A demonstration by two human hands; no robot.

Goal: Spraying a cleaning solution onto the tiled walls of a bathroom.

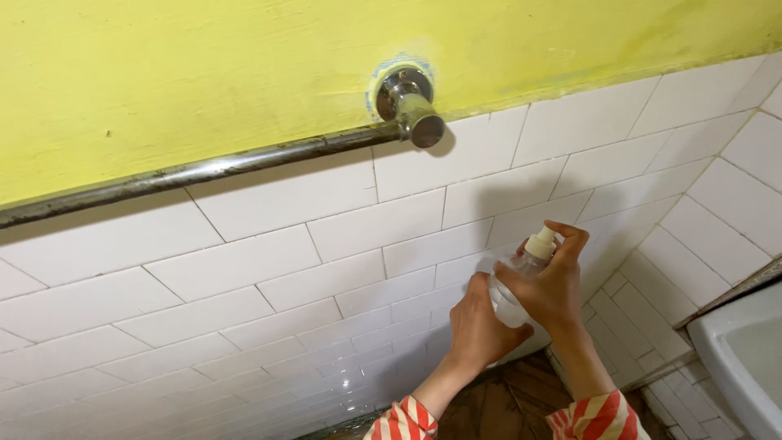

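Nearest the camera: two cuffs with red, cream and orange stripes, soft fabric, at the bottom edge. Beneath them, dark wooden flooring, worn and blotchy.

Left hand raised from below, its grip clamped on the lower body of a small clear spray bottle, fingers curled round the back, thumb on the near side. Right hand closed on the same bottle from the right, grip wrapped about its upper half, forefinger hooked over the cream plastic spray head. Bottle rounded, see-through, held tilted between both hands, just in front of the tiled wall, nozzle towards the tiles; contact with the tiles could not be told.

Behind: glossy white rectangular tiles in brick pattern, thin grey joints, wet sheen low on the left. To the right, corner of a white glazed basin, smooth and rounded.

Further up: metal rail, round, dull and tarnished, running leftward from a polished chrome bracket. Farthest: yellow-green painted wall, matt, uneven at the tile line.
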